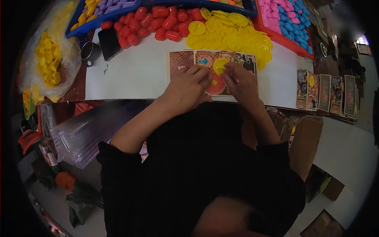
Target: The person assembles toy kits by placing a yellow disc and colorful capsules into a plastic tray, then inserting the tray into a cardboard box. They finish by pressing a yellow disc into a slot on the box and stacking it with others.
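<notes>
A printed card (185,60) with red patterned panels lies on the white table (130,75) in front of me. My right hand (241,81) holds a yellow plastic disc (219,65) over the card's middle. My left hand (188,87) rests on the card beside it, fingers pressing the card's surface. A small yellow piece (214,82) sits on the card between both hands. Behind the card lie a heap of yellow discs (233,35) and a heap of red capsules (152,23).
A red tray of pink and blue pieces (288,19) stands back right, a blue tray (98,10) back left. A plastic bag of yellow parts (49,59) lies left. Printed boxes (327,93) stand at the right edge. A phone (108,42) and cup (90,51) sit left.
</notes>
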`<move>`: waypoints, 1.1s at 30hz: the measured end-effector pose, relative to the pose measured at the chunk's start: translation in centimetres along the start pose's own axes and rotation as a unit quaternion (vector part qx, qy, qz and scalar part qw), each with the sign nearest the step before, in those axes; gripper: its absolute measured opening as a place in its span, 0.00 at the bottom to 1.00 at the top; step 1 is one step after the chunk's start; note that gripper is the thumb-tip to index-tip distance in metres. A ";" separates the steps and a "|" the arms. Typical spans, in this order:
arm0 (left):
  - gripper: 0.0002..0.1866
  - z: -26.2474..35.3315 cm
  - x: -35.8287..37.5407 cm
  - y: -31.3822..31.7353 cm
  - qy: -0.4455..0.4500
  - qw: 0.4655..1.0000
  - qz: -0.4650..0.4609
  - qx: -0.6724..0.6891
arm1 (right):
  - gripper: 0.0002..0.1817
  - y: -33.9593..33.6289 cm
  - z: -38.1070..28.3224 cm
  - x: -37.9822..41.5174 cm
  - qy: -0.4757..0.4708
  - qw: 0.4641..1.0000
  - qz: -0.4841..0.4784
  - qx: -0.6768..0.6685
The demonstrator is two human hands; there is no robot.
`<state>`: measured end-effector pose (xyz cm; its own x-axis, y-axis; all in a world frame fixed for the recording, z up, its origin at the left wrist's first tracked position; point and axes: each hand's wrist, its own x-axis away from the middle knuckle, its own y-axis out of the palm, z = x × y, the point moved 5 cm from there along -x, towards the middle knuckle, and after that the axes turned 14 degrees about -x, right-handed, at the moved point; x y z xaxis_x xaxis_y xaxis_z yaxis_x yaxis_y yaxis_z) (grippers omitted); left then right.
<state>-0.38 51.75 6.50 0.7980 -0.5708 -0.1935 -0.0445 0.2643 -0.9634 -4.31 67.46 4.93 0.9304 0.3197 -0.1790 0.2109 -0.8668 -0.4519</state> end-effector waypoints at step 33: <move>0.35 -2.3 0.0 -0.3 -0.091 0.978 -0.061 0.177 | 0.21 -0.1 -2.5 1.1 -0.193 0.976 -0.055 0.088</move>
<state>-1.78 49.93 6.34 0.8795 -0.4757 -0.0134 0.2436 0.4741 -0.8461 -2.55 66.90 6.94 0.7156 0.5565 -0.4222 0.2163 -0.7513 -0.6236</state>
